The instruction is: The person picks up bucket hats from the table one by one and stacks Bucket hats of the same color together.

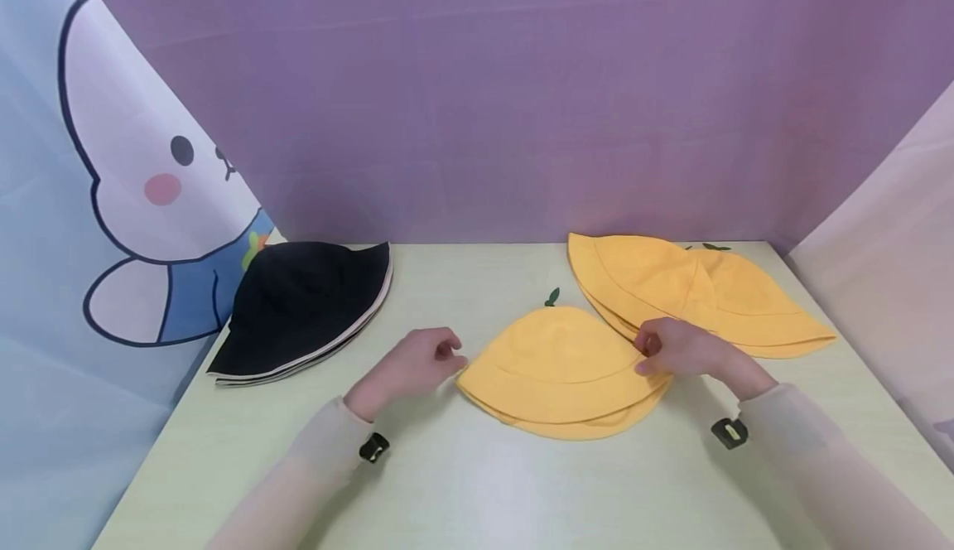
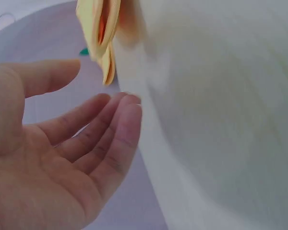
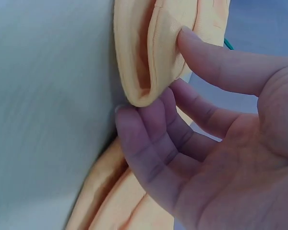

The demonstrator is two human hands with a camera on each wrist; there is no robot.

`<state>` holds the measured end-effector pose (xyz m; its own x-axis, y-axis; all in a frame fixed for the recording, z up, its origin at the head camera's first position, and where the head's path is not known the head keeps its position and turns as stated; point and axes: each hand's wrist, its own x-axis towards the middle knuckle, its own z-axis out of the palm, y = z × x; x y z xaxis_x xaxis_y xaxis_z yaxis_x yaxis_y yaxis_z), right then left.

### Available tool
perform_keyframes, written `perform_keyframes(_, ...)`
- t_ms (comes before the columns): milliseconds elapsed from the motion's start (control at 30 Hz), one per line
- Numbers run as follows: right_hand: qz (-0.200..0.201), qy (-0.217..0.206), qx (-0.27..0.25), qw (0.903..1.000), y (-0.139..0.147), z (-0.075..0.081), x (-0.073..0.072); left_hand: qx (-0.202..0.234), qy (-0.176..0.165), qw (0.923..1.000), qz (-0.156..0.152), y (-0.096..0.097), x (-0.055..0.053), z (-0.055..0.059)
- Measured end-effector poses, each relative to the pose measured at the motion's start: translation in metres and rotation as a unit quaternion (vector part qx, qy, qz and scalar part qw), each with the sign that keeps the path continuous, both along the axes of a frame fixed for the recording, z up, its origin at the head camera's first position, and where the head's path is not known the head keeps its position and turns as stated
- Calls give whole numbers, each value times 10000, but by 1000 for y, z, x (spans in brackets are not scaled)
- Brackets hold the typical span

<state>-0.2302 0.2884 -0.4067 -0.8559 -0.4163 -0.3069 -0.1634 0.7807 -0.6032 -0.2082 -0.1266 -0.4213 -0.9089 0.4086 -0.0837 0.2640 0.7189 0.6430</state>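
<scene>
A yellow bucket hat (image 1: 566, 355) with a small green leaf on its crown lies folded flat on the table, brim toward me. At its right brim end, my right hand (image 1: 681, 347) pinches the fabric. In the right wrist view the thumb (image 3: 199, 50) lies on the hat's upper face, with curled fingertips under the folded brim (image 3: 153, 62). My left hand (image 1: 417, 359) hovers just off the left brim tip. In the left wrist view its fingers (image 2: 117, 139) are loosely bent, apart from the thumb, holding nothing, with the yellow brim (image 2: 96, 28) beyond them.
Two overlapping yellow hats (image 1: 671, 285), folded flat, lie at the back right behind my right hand. Black hats with pale brim edging (image 1: 313, 301) are stacked at the back left. The pale table (image 1: 477, 492) meets a purple cloth (image 1: 477, 119) at its back edge.
</scene>
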Motion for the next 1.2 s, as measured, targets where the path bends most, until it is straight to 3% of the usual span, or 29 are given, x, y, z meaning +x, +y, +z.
perform_keyframes(267,53,290,-162,9994,-17,-3,3,-2,-53,10000,20,18,3,-2)
perform_keyframes(600,-113,494,-6,9987,-47,-4,0,-559,4,9969,554,7,-1,6)
perform_keyframes(800,-275,805,344,9958,-68,-10,-7,-973,356,9921,707,3,-7,0)
perform_keyframes(1033,-338,1085,754,9907,-80,-16,-7,-1526,797,9842,418,10,-9,-6)
perform_keyframes(1200,-350,1123,911,9889,-83,-16,-4,-1586,658,9847,284,16,-6,-3)
